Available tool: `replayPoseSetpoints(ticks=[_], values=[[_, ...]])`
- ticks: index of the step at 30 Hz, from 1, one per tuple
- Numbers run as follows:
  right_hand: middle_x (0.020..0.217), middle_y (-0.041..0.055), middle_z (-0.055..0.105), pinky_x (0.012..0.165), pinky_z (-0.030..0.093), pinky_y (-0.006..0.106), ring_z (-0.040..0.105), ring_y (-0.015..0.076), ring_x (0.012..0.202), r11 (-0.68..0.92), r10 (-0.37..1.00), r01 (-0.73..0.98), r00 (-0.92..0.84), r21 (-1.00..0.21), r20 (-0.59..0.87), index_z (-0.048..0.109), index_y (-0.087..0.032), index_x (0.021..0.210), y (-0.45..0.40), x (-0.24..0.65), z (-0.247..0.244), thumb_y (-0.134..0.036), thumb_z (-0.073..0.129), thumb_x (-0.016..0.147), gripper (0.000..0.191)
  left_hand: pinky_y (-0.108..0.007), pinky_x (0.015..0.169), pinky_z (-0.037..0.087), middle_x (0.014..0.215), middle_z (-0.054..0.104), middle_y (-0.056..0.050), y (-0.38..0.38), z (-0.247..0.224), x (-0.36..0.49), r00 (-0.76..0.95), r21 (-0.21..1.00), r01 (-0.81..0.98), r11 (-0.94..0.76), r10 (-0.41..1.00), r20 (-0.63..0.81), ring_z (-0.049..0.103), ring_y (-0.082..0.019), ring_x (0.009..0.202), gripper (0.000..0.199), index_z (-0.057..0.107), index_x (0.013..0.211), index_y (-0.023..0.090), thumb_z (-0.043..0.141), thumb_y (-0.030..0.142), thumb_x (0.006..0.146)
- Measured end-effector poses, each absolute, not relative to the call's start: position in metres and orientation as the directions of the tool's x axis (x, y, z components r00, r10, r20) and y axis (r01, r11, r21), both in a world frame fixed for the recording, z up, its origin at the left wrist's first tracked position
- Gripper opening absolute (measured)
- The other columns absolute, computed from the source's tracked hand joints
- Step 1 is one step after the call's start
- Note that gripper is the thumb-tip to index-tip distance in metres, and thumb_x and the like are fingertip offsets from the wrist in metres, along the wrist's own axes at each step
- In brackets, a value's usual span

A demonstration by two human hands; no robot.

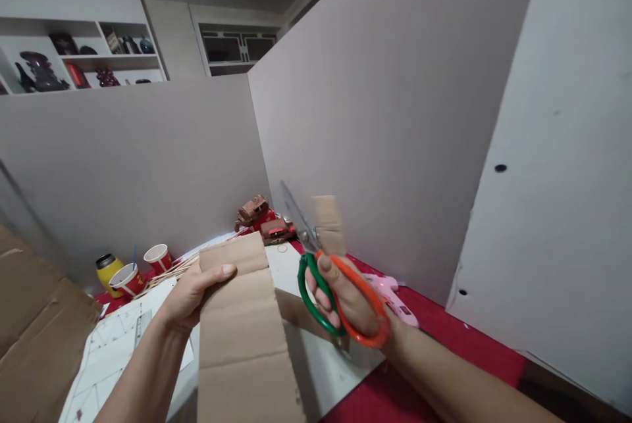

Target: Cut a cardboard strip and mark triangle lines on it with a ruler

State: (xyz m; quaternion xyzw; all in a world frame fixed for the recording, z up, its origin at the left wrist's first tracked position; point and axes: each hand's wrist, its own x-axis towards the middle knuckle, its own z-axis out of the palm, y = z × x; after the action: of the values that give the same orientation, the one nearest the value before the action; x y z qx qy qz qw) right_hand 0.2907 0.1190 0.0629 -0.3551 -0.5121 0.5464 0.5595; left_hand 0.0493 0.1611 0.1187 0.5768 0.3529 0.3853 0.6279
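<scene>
My left hand is closed on a long strip of brown cardboard, thumb on its face near the top end and fingers hidden behind. The strip has several crease lines across it. In my right hand is a pair of scissors with one green and one orange handle, the metal blades pointing up and to the left, apart from the strip. A small cardboard piece shows just above my right thumb, slightly blurred; I cannot tell whether the thumb pins it against the scissors.
A pink glue gun lies on the red cloth at right. Two paper cups and a yellow bottle stand at left, near thin sticks and drawn sheets. Brown model pieces sit by the corner. Large cardboard rises far left.
</scene>
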Motion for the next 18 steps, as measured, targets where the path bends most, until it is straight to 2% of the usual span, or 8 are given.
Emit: replayPoseSetpoints(ticks=[4,9,13,16,18], values=[[0.046,-0.0093,0.045,0.029,0.030,0.016,0.037,0.0041,0.031,0.199,0.969,-0.310,-0.077,-0.930,0.233,0.055,-0.019,0.071,0.141,0.292,0.076,-0.079,0.065,0.070,0.061,-0.037,0.078,0.060,0.110,0.077,-0.017,0.165,0.117,0.042,0.518,0.998,-0.060,0.022,0.856,0.012,0.074,-0.035,0.099,0.063,0.067,0.124,0.013,0.086,0.036,0.068],[0.053,-0.0047,0.056,0.037,0.039,0.019,0.048,0.0068,0.039,0.232,0.923,-0.222,-0.258,-0.947,0.286,0.058,-0.018,0.071,0.152,0.283,0.082,-0.052,0.081,0.071,0.041,-0.035,0.074,0.059,0.106,0.077,-0.015,0.169,0.107,0.040,0.554,0.999,0.028,0.023,0.832,-0.034,0.075,-0.030,0.087,0.057,0.068,0.117,0.013,0.088,0.034,0.067],[0.046,-0.0079,0.051,0.037,0.037,0.018,0.043,0.0064,0.038,0.217,0.842,-0.161,-0.468,-0.963,0.269,0.055,-0.019,0.070,0.145,0.280,0.078,-0.041,0.080,0.074,0.034,-0.036,0.068,0.059,0.095,0.077,-0.014,0.174,0.102,0.041,0.517,0.988,0.153,0.011,0.851,-0.090,0.074,-0.031,0.081,0.055,0.070,0.109,0.012,0.089,0.040,0.065],[0.043,-0.0062,0.052,0.035,0.036,0.018,0.043,0.0066,0.036,0.182,0.865,-0.238,-0.422,-0.954,0.270,0.054,-0.018,0.062,0.148,0.282,0.070,-0.040,0.081,0.071,0.037,-0.038,0.069,0.059,0.099,0.074,-0.011,0.181,0.099,0.043,0.404,0.975,0.217,-0.050,0.914,-0.043,0.072,-0.026,0.081,0.047,0.069,0.110,0.012,0.074,0.049,0.082],[0.044,-0.0052,0.054,0.036,0.038,0.019,0.045,0.0069,0.037,0.215,0.905,-0.325,-0.287,-0.921,0.313,0.054,-0.018,0.063,0.153,0.284,0.066,-0.041,0.079,0.073,0.035,-0.041,0.079,0.059,0.114,0.069,-0.010,0.188,0.094,0.046,0.317,0.958,0.256,-0.130,0.947,0.044,0.069,-0.024,0.095,0.037,0.063,0.120,0.015,0.064,0.042,0.094]])
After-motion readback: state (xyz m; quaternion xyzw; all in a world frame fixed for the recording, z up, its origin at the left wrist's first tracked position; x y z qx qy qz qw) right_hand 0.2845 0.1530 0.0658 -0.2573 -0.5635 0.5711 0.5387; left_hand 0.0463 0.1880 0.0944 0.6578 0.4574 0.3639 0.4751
